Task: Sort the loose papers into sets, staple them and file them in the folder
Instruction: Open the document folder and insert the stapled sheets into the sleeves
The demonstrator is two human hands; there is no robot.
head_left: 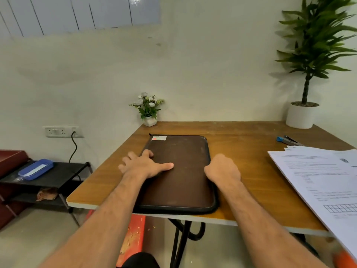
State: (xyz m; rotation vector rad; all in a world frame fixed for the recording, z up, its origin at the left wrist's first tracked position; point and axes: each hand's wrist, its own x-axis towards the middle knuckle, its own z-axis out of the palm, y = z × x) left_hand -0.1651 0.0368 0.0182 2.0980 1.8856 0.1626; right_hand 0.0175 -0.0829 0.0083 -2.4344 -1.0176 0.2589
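Both hands are lying on the closed brown folder (179, 171) at the table's (251, 171) front edge: left hand (144, 165) flat, fingers released; right hand (222, 169) gripping the zipped side edge. Tugging carelessly risks dragging it off; the papers (318, 176) are overhanging too.

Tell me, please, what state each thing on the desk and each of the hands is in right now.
Folder: closed, lying flat, its near edge over the table edge.
Papers: loose, fanned stack, unstapled as far as shows.
Stapler: lying untouched behind the papers.
Left hand: flat, pressing on the folder.
Right hand: fingers curled at the folder's right edge; grip hidden.
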